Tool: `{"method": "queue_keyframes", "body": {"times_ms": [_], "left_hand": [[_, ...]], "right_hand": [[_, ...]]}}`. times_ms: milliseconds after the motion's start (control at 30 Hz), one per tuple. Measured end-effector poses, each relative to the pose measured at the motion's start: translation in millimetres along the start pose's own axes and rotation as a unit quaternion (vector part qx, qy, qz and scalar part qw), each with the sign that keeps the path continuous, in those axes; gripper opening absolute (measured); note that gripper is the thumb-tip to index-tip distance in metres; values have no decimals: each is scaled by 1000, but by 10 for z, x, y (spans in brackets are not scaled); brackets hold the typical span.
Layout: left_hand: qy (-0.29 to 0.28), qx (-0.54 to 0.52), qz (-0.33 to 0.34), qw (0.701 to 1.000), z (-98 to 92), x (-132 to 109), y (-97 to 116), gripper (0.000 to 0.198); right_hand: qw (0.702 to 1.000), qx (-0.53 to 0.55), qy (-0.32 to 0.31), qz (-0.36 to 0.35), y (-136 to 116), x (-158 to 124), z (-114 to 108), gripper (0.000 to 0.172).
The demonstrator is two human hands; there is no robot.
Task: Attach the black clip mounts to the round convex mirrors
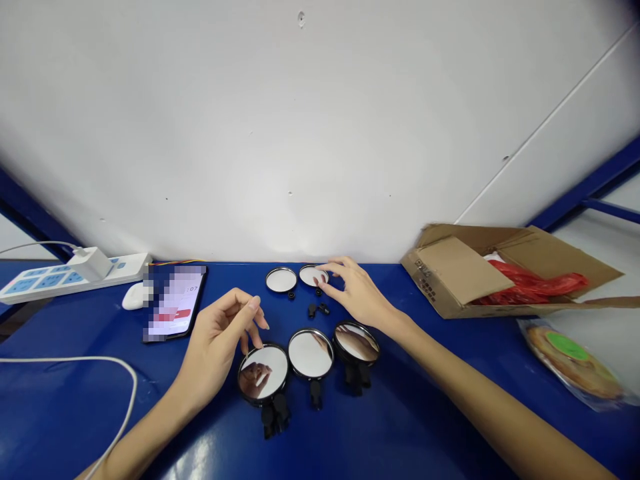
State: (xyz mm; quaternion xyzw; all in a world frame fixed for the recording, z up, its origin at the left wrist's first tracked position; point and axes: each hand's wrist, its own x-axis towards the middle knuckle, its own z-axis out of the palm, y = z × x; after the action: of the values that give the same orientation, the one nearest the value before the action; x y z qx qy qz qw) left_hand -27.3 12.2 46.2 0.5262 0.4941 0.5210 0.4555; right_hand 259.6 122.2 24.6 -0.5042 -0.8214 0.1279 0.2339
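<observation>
My right hand [356,288] reaches to the back of the table, with thumb and fingertips at the rim of a small round mirror [311,275]. A second round mirror [281,280] lies left of it. Just in front are small black joint pieces [318,309]. My left hand [220,337] hovers with loosely bent fingers, apart and holding nothing, beside the upper left rim of a front mirror [267,377]. To the right of that lie another mirror [311,353] and a stacked-looking mirror [357,342], all with black clamps [316,395] toward me.
At left are a phone [173,303], a white earbud case [135,297], a power strip [55,277] and a white cable [131,380]. An open cardboard box [450,280] holding a red bag stands right, near a wrapped packet [575,360]. A white wall backs the blue table.
</observation>
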Motion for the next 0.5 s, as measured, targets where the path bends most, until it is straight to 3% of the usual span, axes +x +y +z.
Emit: {"method": "queue_keyframes", "body": {"times_ms": [233, 500], "left_hand": [[-21, 10, 11, 1000, -29, -11, -86, 37], [-33, 44, 6, 998, -38, -27, -189, 31]], "right_hand": [[996, 31, -58, -56, 90, -35, 59, 42], [996, 43, -47, -60, 58, -33, 101, 42]]}}
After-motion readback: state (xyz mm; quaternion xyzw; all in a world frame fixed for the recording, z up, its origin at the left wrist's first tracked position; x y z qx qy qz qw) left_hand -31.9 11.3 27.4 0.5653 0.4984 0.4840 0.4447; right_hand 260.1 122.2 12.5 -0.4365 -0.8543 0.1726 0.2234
